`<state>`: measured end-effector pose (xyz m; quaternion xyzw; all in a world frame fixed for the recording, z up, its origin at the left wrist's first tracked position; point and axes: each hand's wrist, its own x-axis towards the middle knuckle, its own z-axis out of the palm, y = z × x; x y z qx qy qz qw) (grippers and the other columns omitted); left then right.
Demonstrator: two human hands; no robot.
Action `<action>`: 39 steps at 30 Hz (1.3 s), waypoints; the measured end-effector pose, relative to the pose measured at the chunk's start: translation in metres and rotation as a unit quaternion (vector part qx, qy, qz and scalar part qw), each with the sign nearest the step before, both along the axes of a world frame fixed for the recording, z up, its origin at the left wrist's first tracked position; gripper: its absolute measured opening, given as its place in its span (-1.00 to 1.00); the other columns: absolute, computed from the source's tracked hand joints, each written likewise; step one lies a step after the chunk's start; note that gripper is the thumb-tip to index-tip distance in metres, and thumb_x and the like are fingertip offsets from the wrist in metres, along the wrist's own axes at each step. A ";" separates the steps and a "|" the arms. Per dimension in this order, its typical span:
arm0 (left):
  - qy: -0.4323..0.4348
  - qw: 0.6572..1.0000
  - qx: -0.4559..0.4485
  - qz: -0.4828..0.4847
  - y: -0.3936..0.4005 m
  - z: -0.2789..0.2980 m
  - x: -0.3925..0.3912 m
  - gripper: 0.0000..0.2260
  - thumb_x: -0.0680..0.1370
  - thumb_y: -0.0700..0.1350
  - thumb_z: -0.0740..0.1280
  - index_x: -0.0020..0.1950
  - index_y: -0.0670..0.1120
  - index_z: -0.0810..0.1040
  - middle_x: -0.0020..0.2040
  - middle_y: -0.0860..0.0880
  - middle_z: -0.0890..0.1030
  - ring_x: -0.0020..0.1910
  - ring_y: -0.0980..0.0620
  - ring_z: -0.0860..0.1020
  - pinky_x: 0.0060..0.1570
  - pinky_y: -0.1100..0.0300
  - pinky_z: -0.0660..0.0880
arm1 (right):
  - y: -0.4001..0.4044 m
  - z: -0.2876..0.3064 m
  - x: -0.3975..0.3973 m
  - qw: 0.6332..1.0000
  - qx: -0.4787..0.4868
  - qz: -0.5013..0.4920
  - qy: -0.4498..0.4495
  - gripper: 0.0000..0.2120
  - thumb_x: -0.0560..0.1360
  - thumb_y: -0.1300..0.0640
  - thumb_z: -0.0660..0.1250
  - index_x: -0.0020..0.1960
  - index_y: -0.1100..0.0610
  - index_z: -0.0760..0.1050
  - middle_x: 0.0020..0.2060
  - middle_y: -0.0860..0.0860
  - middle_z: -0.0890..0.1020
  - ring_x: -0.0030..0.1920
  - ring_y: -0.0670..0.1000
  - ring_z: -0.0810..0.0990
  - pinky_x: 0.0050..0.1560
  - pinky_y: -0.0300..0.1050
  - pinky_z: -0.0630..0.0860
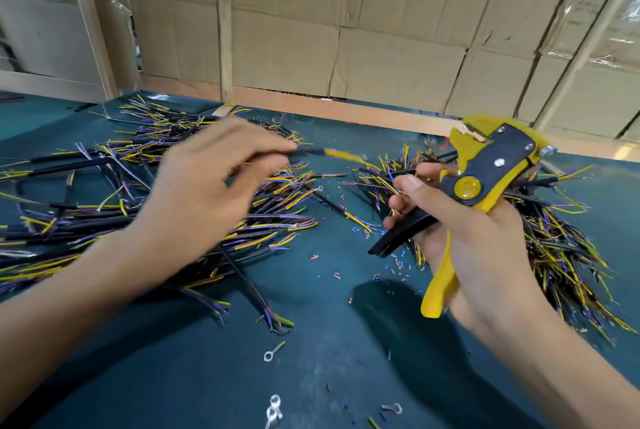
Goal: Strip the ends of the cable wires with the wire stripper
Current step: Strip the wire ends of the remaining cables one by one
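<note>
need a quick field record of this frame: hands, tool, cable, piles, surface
left hand: pinches a black cable, motion-blurred
cable: held above the table, yellow wire end pointing toward the stripper, not yet in its head
right hand: grips the wire stripper handles
wire stripper: yellow and black, head up, raised off the table
left pile: black cables with yellow, purple and brown wires
right pile: similar cables, behind the right hand
table: dark teal, strewn with insulation scraps and ring terminals
</note>
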<state>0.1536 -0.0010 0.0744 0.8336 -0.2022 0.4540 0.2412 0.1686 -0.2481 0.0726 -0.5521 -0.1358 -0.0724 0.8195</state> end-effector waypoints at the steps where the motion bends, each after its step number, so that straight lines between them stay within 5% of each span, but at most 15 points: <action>1: -0.042 0.999 -0.015 0.025 0.008 0.003 0.002 -0.85 0.61 -0.19 0.39 0.15 -0.15 0.67 0.00 -0.08 0.63 -0.03 0.06 0.56 0.07 0.27 0.45 | -0.001 0.000 0.001 1.000 0.005 0.008 0.012 -0.88 0.46 0.34 0.44 -0.05 0.18 0.58 -0.21 0.18 0.63 -0.25 0.14 0.64 -0.21 0.09 0.57; 4: -0.094 0.993 -0.006 0.070 0.034 0.007 0.009 -0.83 0.63 -0.15 0.36 0.18 -0.12 0.67 -0.01 -0.14 0.55 -0.07 -0.09 0.56 0.02 0.09 0.48 | -0.003 -0.002 0.004 0.999 0.002 0.016 0.028 -0.87 0.47 0.35 0.44 -0.02 0.22 0.57 -0.23 0.18 0.63 -0.26 0.15 0.63 -0.25 0.07 0.59; 7: 0.034 0.986 0.115 0.114 0.045 0.001 0.021 -0.78 0.62 -0.08 0.34 0.20 -0.11 0.67 0.03 -0.17 0.58 0.01 -0.22 0.52 0.10 -0.06 0.45 | -0.001 -0.006 0.003 0.999 -0.036 0.011 0.018 -0.87 0.47 0.37 0.46 -0.02 0.23 0.57 -0.26 0.17 0.63 -0.27 0.15 0.63 -0.24 0.06 0.59; 9: 0.166 0.957 0.202 0.125 0.041 -0.004 0.018 -0.65 0.61 0.15 0.27 0.32 0.04 0.60 0.23 -0.10 0.54 0.20 -0.24 0.42 0.23 -0.17 0.35 | 0.002 -0.009 0.001 0.998 -0.061 0.011 0.010 -0.86 0.45 0.36 0.48 -0.04 0.22 0.59 -0.26 0.20 0.62 -0.26 0.17 0.62 -0.22 0.06 0.58; 13: 0.305 0.893 0.320 -0.089 0.032 -0.005 -0.002 -0.65 0.47 0.46 0.19 0.15 0.40 0.55 0.22 0.30 0.45 0.27 0.08 0.30 0.14 -0.01 0.22 | 0.004 -0.011 -0.002 0.995 -0.096 0.013 0.000 -0.88 0.48 0.38 0.45 -0.02 0.23 0.59 -0.26 0.21 0.63 -0.25 0.17 0.63 -0.20 0.07 0.59; 19: 0.324 0.876 0.326 -0.148 0.018 0.002 -0.007 -0.82 0.51 0.28 0.34 -0.11 0.22 0.63 0.10 0.31 0.51 0.27 0.12 0.32 0.20 0.00 0.19 | 0.002 -0.011 0.000 0.994 -0.107 0.002 0.012 -0.89 0.48 0.39 0.45 -0.03 0.25 0.58 -0.24 0.24 0.62 -0.25 0.18 0.63 -0.19 0.08 0.58; 24: 0.264 0.936 0.138 -0.185 0.003 0.004 -0.014 -0.90 0.63 0.01 0.24 -0.03 0.06 0.52 -0.10 0.17 0.56 -0.12 0.11 0.54 -0.08 0.22 0.45 | 0.003 -0.011 -0.002 0.995 -0.093 0.018 -0.003 -0.83 0.44 0.35 0.49 0.01 0.26 0.59 -0.25 0.22 0.63 -0.25 0.17 0.62 -0.17 0.10 0.59; 27: 0.248 0.950 0.038 -0.186 -0.014 0.002 -0.020 -0.88 0.62 -0.03 0.23 -0.06 0.04 0.53 -0.23 0.20 0.57 -0.36 0.14 0.46 -0.33 0.38 0.34 | 0.005 -0.008 -0.006 0.995 -0.057 0.070 -0.045 -0.78 0.41 0.30 0.46 0.05 0.28 0.56 -0.24 0.22 0.63 -0.26 0.18 0.61 -0.19 0.07 0.59; 32: 0.322 0.910 -0.099 -0.241 -0.027 -0.006 -0.021 -0.81 0.60 0.09 0.23 -0.08 0.04 0.56 -0.29 -0.21 0.53 -0.45 -0.09 0.32 -0.50 0.10 0.28 | 0.004 -0.003 -0.010 0.984 -0.087 0.114 -0.104 -0.73 0.34 0.30 0.52 0.02 0.16 0.63 -0.11 0.19 0.69 -0.16 0.22 0.64 -0.16 0.03 0.59; 35: 0.337 0.879 -0.180 -0.285 -0.029 -0.008 -0.021 -0.81 0.58 0.10 0.29 -0.03 0.02 0.60 -0.29 -0.13 0.52 -0.47 0.04 0.28 -0.51 0.24 0.23 | 0.001 -0.002 -0.007 0.985 -0.103 0.087 -0.103 -0.67 0.34 0.35 0.51 0.08 0.27 0.56 -0.02 0.21 0.69 -0.23 0.27 0.62 -0.13 0.05 0.58; 39: 0.352 0.853 -0.236 -0.305 -0.034 -0.005 -0.024 -0.83 0.54 0.08 0.38 0.05 0.05 0.65 -0.32 -0.29 0.32 -0.44 -0.18 0.20 -0.52 0.13 0.18 | 0.000 -0.001 -0.005 0.986 -0.099 0.081 -0.103 -0.63 0.33 0.36 0.51 0.10 0.35 0.52 0.03 0.24 0.69 -0.23 0.28 0.63 -0.12 0.08 0.59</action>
